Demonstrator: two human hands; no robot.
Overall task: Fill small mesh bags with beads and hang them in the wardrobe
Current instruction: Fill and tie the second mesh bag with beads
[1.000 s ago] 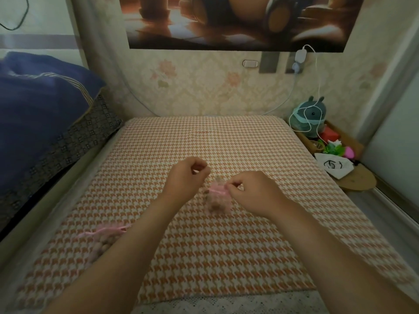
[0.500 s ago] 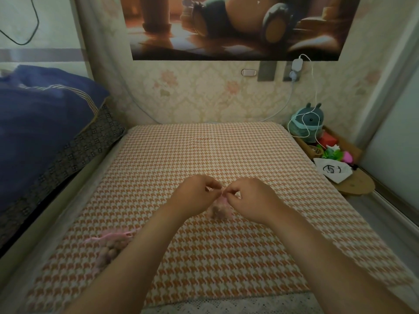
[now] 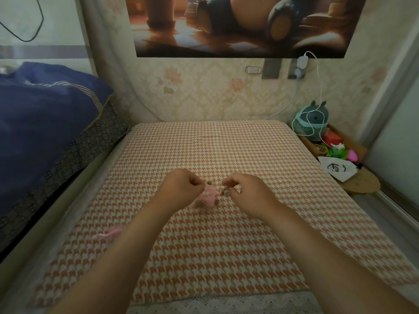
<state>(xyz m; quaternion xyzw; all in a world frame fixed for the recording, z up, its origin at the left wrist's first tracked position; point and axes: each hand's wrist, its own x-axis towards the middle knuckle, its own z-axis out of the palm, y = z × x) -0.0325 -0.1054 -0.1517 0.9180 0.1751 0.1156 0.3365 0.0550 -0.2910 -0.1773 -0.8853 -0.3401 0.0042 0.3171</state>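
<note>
A small pink mesh bag (image 3: 208,196) with dark beads inside lies on the houndstooth cloth (image 3: 204,257), blurred, between my two hands. My left hand (image 3: 181,189) has its fingers curled and pinches the bag's left top edge. From the other side, my right hand (image 3: 247,193) pinches the right top edge, where a few dark beads show at the fingertips. A second pink mesh bag (image 3: 110,234) with a pink drawstring lies at the near left, partly hidden by my left forearm.
A blue quilt (image 3: 45,123) is piled on the bed at the left. At the right, a low wooden stand (image 3: 365,184) holds a green round toy (image 3: 314,121), small coloured things and a white pouch (image 3: 337,169). A charger cable (image 3: 318,91) hangs from the wall socket.
My hands met over the bag, then drew apart sideways. The bag has shifted slightly toward my left hand. The camera has tilted up a little.
</note>
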